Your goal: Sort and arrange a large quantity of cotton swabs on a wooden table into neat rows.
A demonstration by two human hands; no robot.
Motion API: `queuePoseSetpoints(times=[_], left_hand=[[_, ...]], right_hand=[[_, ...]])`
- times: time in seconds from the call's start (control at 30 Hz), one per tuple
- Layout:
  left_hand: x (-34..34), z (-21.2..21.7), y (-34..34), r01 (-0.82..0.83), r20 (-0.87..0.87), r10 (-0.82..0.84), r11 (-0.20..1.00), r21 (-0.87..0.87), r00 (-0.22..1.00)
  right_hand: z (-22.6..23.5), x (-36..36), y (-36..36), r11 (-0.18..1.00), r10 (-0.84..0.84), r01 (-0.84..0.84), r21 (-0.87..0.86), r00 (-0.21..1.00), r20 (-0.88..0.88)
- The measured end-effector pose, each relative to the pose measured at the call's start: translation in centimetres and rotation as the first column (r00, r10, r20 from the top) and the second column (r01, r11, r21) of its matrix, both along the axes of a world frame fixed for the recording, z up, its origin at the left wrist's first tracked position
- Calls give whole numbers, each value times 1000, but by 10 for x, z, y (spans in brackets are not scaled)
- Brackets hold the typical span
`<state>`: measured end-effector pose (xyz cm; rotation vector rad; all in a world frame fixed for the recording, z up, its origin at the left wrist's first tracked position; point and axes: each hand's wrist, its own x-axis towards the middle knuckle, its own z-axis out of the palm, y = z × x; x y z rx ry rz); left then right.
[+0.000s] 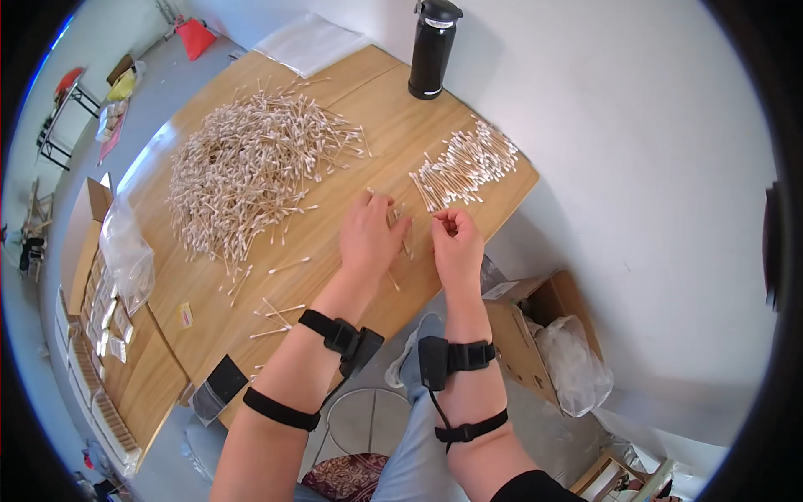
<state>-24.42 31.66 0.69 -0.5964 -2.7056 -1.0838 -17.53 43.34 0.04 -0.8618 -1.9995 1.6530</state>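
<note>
Swabs pinched in a small bundle under left hand at table's near edge, long axes running near-to-far, right hand just beside, fingers curled shut, contents unclear, neat row far right, loose pile far left.

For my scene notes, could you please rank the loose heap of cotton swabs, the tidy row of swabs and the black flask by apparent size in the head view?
1. Loose heap of wooden cotton swabs.
2. Tidy row of swabs.
3. Black cylindrical flask, though it stands farther off, so its rank is unsure.
</note>
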Motion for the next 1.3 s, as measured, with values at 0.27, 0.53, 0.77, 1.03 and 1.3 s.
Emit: queuePoseSetpoints(times=[0.27,0.53,0.77,1.03,1.3], left_hand=[[-20,-4,16,32,179,-18,997,-73,984],[-25,4,14,-168,428,110,981,101,897],[-15,14,16,-312,620,-30,845,435,784],[-8,14,19,-389,615,-35,746,541,788],[20,23,-26,-370,544,114,844,388,831]], right_hand=[[-2,-3,0,1000,14,-13,27,999,-38],[3,2,2,987,58,-67,-143,996,-67],[18,-2,-13,907,237,-273,-321,960,-148],[8,-6,-12,850,268,-309,-427,951,-155],[8,-5,-5,817,155,-229,-529,971,-182]])
